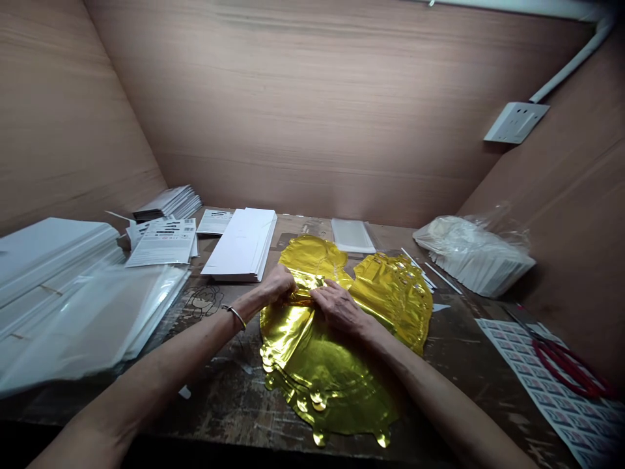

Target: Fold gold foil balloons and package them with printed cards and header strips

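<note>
Shiny gold foil balloons [342, 378], uninflated and lying flat in an overlapping pile, cover the middle of the table, with small round tabs along their near edges. My left hand [280, 284], a bangle at its wrist, is closed on a folded part of the gold foil. Just to its right, my right hand [338, 306] is closed on the same fold, with its fingertips pressed into the foil. Palms and thumbs are mostly hidden. Another part of the gold foil [393, 290] spreads out to the right of my hands.
White card sheets [241, 241] are stacked behind my left hand. Printed packets [163, 242] and clear plastic sleeves [107, 319] lie at left. A clear packet [352, 236] sits behind the foil. Right are white sticks [443, 278], a bagged bundle [481, 254], a sticker sheet [547, 391] and red-handled scissors [569, 371].
</note>
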Motion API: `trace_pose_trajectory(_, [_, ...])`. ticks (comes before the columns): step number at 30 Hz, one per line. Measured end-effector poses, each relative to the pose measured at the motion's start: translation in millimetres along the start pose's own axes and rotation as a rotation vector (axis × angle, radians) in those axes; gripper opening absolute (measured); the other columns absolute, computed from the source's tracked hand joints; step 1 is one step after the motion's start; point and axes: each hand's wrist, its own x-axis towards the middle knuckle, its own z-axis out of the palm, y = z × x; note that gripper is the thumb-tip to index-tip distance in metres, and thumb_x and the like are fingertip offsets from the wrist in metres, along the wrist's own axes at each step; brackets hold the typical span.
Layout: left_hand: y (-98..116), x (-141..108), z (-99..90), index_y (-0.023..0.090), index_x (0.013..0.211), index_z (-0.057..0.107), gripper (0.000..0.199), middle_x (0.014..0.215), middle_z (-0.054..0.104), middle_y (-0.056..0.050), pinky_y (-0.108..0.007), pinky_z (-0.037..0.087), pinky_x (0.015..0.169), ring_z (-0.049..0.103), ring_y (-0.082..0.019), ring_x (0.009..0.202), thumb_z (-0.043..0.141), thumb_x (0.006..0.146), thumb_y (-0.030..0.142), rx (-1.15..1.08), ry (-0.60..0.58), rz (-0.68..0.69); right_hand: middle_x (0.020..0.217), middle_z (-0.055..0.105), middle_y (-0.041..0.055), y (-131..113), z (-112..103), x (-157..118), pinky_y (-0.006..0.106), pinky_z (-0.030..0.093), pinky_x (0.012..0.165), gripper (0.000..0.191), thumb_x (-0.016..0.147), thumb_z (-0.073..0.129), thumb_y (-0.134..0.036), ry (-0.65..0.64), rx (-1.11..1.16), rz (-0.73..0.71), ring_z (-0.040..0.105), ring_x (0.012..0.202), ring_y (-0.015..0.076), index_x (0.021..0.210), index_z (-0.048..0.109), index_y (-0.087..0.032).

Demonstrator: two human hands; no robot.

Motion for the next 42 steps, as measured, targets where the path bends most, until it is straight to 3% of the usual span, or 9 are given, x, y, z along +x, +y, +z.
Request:
trace_pose_trajectory(6, [22.4,-2.2,-27.6,0.013,0.082,0.061,0.042,0.086,0.058,-0.005,-0.027,0.042,0.067,0.051,-0.018,0.079,0.067,0.045,0.033,-0.031,0.068,0.585,0.068,0.059,0.0010,25.4,-43.6,32.9,0.025,0.039,0.065,0.017,0.070,0.043,-0.014,0.001,0.427,0.256,0.050,0.062,0.0117,0.077,0.059,-0.016])
trace_pose_trajectory(11, [35.2,2.3,-26.2,0.010,0.054,0.056,0.015,0.048,0.051,0.002,-0.020,0.036,0.048,0.045,-0.007,0.047,0.062,0.051,0.023,-0.363,-0.053,0.378,0.051,0.054,-0.0031,39.8,-64.9,51.1,0.018,0.033,0.043,0.012,0.061,0.056,-0.017,-0.040,1.117,0.618,0.044,0.043,0.0064,0.072,0.061,-0.013])
trace_pose_trajectory(18, [29.2,13.3,-9.1,0.011,0.046,0.049,0.012,0.036,0.043,0.005,-0.019,0.028,0.037,0.038,-0.005,0.035,0.060,0.046,0.009,-0.464,-0.047,0.140,0.050,0.057,-0.0003,25.4,-31.0,26.7,0.021,0.041,0.045,0.011,0.055,0.065,-0.017,0.131,1.784,0.917,0.052,0.045,0.0092,0.059,0.056,-0.012])
trace_pose_trajectory(25, [16.6,13.2,-8.4,0.009,0.059,0.056,0.017,0.046,0.051,0.001,-0.021,0.037,0.043,0.048,-0.010,0.043,0.062,0.055,0.024,-0.231,-0.111,0.200,0.052,0.060,0.0006,12.9,-10.2,18.9,0.023,0.045,0.051,0.012,0.052,0.066,-0.008,0.249,1.834,1.033,0.054,0.046,0.0104,0.060,0.058,-0.011])
trace_pose_trajectory(30, [-8.4,19.8,-61.0,0.014,0.106,0.052,0.051,0.109,0.053,-0.012,-0.036,0.035,0.085,0.046,-0.025,0.103,0.051,0.067,0.046,0.376,0.337,0.489,0.052,0.061,0.0000,15.8,-4.2,18.0,0.021,0.047,0.053,0.011,0.052,0.065,-0.005,0.375,1.846,1.096,0.056,0.049,0.0101,0.058,0.059,-0.012])
trace_pose_trajectory(32, [-27.6,26.3,-86.0,0.016,0.119,0.041,0.063,0.129,0.033,-0.014,-0.046,0.022,0.093,0.024,-0.030,0.119,0.048,0.067,0.052,0.612,0.426,0.420,0.053,0.062,-0.0001,16.6,-2.6,17.7,0.020,0.047,0.053,0.011,0.052,0.064,-0.004,0.407,1.841,1.115,0.056,0.049,0.0096,0.057,0.059,-0.012])
trace_pose_trajectory(35, [-56.6,36.8,-109.0,0.018,0.126,0.030,0.073,0.135,0.018,-0.016,-0.059,0.012,0.089,0.007,-0.035,0.123,0.042,0.066,0.059,0.770,0.307,0.185,0.053,0.062,0.0002,16.5,-0.4,17.9,0.018,0.047,0.052,0.011,0.052,0.064,-0.004,0.421,1.840,1.114,0.056,0.049,0.0093,0.058,0.059,-0.012])
trace_pose_trajectory(38, [-74.2,44.6,-111.5,0.021,0.124,0.032,0.063,0.135,0.019,-0.013,-0.062,0.012,0.086,0.007,-0.034,0.123,0.031,0.073,0.058,0.750,0.203,0.095,0.055,0.063,0.0006,15.8,1.2,17.9,0.019,0.047,0.052,0.011,0.053,0.065,-0.005,0.411,1.843,1.092,0.057,0.050,0.0100,0.059,0.059,-0.012])
trace_pose_trajectory(42, [-78.9,48.9,-103.9,0.024,0.117,0.040,0.048,0.132,0.029,-0.008,-0.057,0.018,0.089,0.015,-0.030,0.123,0.033,0.077,0.049,0.677,0.307,0.104,0.055,0.063,0.0008,14.6,1.2,17.2,0.020,0.047,0.051,0.011,0.053,0.066,-0.007,0.411,1.832,1.098,0.057,0.049,0.0103,0.060,0.060,-0.012])
